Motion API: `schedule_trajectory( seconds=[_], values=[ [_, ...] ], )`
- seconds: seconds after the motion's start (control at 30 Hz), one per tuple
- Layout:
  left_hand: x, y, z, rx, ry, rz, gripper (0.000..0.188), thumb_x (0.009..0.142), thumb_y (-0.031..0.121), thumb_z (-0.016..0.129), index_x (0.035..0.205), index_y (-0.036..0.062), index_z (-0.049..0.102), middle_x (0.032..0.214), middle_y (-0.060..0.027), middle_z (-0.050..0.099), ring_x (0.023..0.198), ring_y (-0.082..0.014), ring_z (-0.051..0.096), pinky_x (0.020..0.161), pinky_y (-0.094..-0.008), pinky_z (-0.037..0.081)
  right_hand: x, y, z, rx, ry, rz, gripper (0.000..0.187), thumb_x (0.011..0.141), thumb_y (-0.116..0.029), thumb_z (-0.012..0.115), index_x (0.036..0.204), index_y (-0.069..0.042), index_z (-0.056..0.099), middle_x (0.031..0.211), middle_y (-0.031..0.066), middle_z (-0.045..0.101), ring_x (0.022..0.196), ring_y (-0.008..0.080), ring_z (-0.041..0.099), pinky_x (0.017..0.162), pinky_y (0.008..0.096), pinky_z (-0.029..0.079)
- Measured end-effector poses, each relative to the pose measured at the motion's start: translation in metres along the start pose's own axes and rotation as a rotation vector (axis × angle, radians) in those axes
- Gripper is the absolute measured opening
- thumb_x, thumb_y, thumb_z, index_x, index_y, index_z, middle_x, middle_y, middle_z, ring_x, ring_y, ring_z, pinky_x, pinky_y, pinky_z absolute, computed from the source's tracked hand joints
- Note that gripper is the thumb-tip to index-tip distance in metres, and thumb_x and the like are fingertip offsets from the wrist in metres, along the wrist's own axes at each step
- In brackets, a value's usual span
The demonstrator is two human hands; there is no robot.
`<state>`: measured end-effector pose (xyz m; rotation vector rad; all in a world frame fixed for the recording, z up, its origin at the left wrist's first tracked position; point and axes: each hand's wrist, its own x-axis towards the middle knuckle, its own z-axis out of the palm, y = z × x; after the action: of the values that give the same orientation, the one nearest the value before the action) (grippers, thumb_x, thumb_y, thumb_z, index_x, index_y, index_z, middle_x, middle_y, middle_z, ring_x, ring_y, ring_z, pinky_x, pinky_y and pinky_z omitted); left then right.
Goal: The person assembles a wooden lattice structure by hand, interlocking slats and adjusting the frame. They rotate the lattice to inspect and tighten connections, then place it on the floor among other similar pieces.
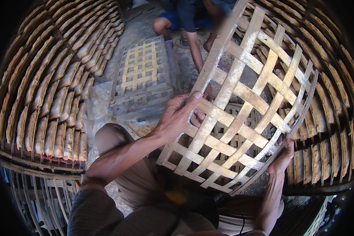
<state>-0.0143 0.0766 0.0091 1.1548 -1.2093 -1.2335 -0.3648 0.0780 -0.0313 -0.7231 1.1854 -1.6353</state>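
Observation:
Tilted up in front of me is a flat woven bamboo lattice panel (pixel 246 103), its pale strips crossing to leave open gaps, with a long slat along each side. My left hand (pixel 180 116) is closed around its left slat, thumb on top and fingertips showing through a gap. Lower on the opposite edge, my right hand (pixel 282 156) grips the panel from beneath, with some fingers hidden behind the strips. Through the gaps, part of another lattice shows lower down, largely covered by the held one.
More lattice panels (pixel 139 74) lie on the floor ahead, beside crumpled clear plastic (pixel 100 98). Rows of overlapping tan slabs (pixel 53 102) stand on racks at both sides. Another person (pixel 185 19) crouches at the far side, one arm reaching down behind my panel.

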Motion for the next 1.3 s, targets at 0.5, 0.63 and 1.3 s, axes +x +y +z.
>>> schedule_trajectory(
  seconds=[0.5, 0.63, 1.3],
  values=[
    [-0.007, 0.007, 0.006, -0.044, -0.021, 0.063, 0.051, 0.11, 0.046, 0.048, 0.11, -0.0023, 0.066, 0.086, -0.0101, 0.07, 0.066, -0.014, 0.066, 0.061, -0.0276, 0.054, 0.009, -0.034, -0.052, -0.17, -0.394, 0.06, 0.044, 0.085, -0.012, 0.08, 0.122, -0.003, 0.059, 0.099, 0.0046, 0.065, 0.086, 0.0152, 0.065, 0.075, 0.0309, 0.056],
    [-0.009, 0.007, 0.004, -0.094, 0.016, 0.105, 0.051, 0.11, 0.045, 0.047, 0.11, -0.0023, 0.066, 0.085, -0.0105, 0.07, 0.065, -0.0144, 0.066, 0.061, -0.0277, 0.053, 0.013, -0.015, -0.047, -0.018, -0.309, 0.114, 0.037, 0.091, -0.021, 0.075, 0.119, -0.002, 0.059, 0.092, 0.0049, 0.064, 0.071, 0.0124, 0.064, 0.053, 0.0246, 0.057],
    [0.004, 0.008, -0.004, -0.189, 0.21, 0.092, 0.043, 0.106, 0.042, 0.059, 0.104, 0.0006, 0.069, 0.077, -0.0083, 0.069, 0.062, -0.0125, 0.065, 0.056, -0.0257, 0.056, 0.008, -0.029, -0.013, 0.083, -0.441, 0.096, 0.03, 0.095, -0.012, 0.066, 0.122, 0.003, 0.062, 0.101, 0.0125, 0.071, 0.081, 0.0173, 0.069, 0.076, 0.0314, 0.057]
  ],
)
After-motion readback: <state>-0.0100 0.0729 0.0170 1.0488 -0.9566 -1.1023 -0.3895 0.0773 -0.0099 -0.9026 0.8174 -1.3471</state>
